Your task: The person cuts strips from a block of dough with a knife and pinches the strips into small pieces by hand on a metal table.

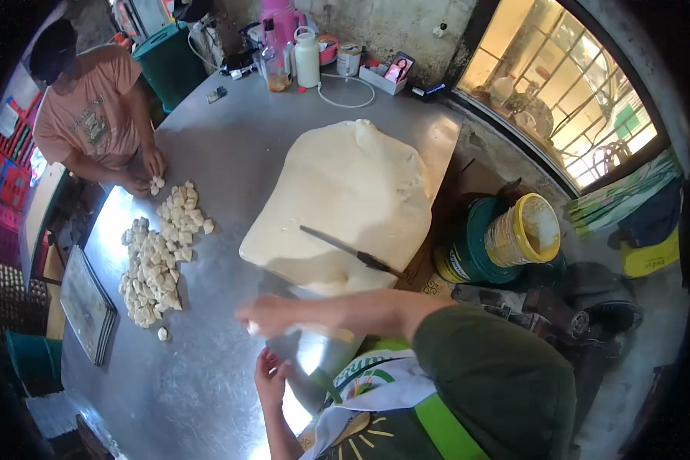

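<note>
My right hand (267, 315) reaches across in front of me above the metal table, fingers closed on a small pale dough piece, only a bit of which shows. Just below it, my left hand (270, 374) is held with the fingers apart and slightly bent, with nothing visible in it. A large slab of dough (337, 192) lies on the table beyond my right arm. On the slab rests a knife (353, 251) with a dark handle. Many small dough pieces (155, 268) are heaped to the left, one lying apart at the near end.
Across the metal table (207, 368), a co-worker (92, 115) handles dough with both hands. Stacked trays (88, 303) sit at the left edge. Bottles, a white jug (307, 57) and a phone (399, 69) line the back. Buckets (525, 230) stand at the right.
</note>
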`<move>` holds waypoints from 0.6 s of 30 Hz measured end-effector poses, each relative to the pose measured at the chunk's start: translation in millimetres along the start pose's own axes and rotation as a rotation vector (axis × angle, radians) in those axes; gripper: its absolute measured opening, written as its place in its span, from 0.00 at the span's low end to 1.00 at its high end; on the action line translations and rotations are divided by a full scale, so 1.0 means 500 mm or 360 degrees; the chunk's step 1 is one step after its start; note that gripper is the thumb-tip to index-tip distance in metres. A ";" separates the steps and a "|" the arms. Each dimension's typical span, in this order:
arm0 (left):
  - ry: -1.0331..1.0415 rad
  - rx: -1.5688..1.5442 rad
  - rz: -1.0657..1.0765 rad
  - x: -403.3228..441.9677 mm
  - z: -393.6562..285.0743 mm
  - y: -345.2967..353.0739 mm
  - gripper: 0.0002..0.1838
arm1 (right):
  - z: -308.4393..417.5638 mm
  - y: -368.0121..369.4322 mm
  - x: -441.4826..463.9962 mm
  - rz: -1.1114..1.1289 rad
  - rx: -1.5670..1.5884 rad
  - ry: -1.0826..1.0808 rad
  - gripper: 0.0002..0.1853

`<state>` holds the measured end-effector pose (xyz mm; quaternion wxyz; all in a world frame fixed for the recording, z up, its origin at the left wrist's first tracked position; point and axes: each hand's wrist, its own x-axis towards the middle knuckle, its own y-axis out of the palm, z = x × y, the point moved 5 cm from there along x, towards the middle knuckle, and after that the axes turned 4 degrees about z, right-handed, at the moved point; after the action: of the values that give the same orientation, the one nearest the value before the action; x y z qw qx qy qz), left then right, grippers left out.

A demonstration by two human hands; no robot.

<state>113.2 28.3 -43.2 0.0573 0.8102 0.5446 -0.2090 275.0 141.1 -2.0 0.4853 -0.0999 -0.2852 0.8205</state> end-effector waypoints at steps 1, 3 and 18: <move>0.0018 0.0001 0.0000 0.019 0.008 0.016 0.23 | 0.037 -0.014 -0.048 0.0047 0.0094 -0.0050 0.13; 0.0520 0.0477 -0.0021 0.045 -0.012 0.049 0.26 | 0.165 -0.106 -0.150 -0.0120 0.0243 -0.0251 0.16; 0.0783 0.0401 -0.0016 -0.066 -0.222 0.104 0.16 | 0.234 -0.478 -0.553 -0.1179 0.0629 -0.0175 0.18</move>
<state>180.4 14.7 63.4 -0.1789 0.8347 0.5157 -0.0723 540.9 -50.8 197.4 0.7413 0.1481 -0.1645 0.6337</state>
